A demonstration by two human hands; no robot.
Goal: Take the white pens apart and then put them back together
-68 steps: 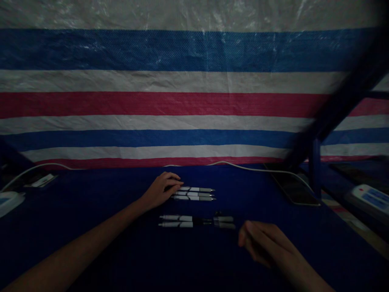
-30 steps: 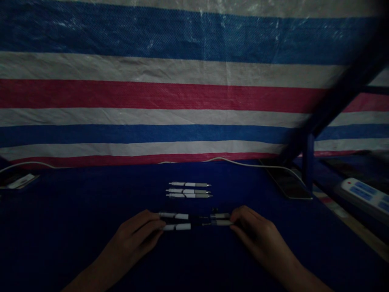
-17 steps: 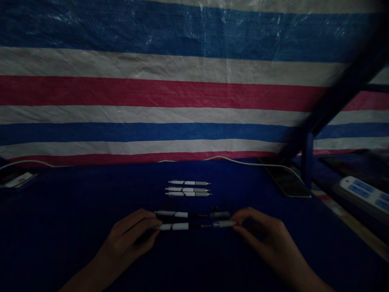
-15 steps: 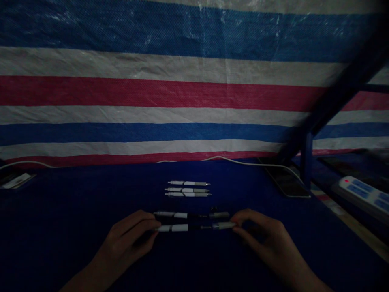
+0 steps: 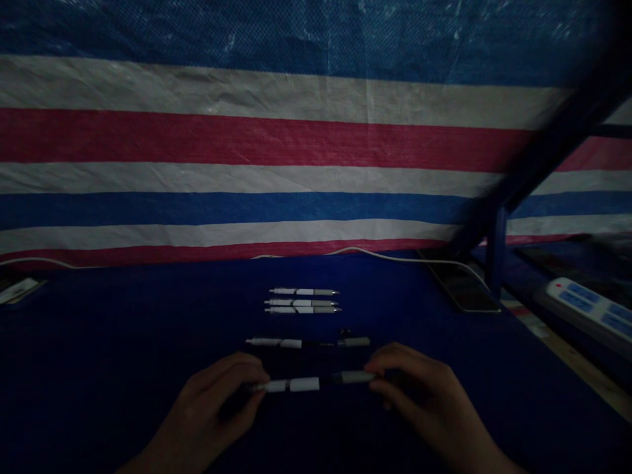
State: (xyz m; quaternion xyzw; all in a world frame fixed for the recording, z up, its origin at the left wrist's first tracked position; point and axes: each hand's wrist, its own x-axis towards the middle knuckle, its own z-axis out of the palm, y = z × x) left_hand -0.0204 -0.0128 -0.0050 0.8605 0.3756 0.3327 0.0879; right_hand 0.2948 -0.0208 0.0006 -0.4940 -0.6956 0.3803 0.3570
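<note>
Between thumb and fingers, my left hand point(image 5: 217, 401) pinches the rear end of a white pen barrel point(image 5: 302, 384). My right hand point(image 5: 419, 388) pinches the grey front grip section point(image 5: 356, 376) of the same pen. A dark stretch, probably the refill, spans the space between the two parts, which lie nearly in line. Just beyond lies another pen taken apart, its white barrel point(image 5: 276, 343) on the left and its grey grip point(image 5: 356, 342) on the right. Farther back, three whole white-and-grey pens point(image 5: 302, 303) lie side by side, tips to the right.
Small dark pieces point(image 5: 345, 332) lie near the loose grip. A dark phone-like slab point(image 5: 461, 283) and a white cable point(image 5: 395, 258) are at the back right, beside a blue metal frame point(image 5: 496, 250). A power strip point(image 5: 587, 303) sits far right; striped sheeting point(image 5: 247, 145) hangs behind.
Both hands have come closer together and nearer to me with the pen parts. The barrel and grip section have less space between them, and the refill tip now enters the grip. The view has shifted slightly.
</note>
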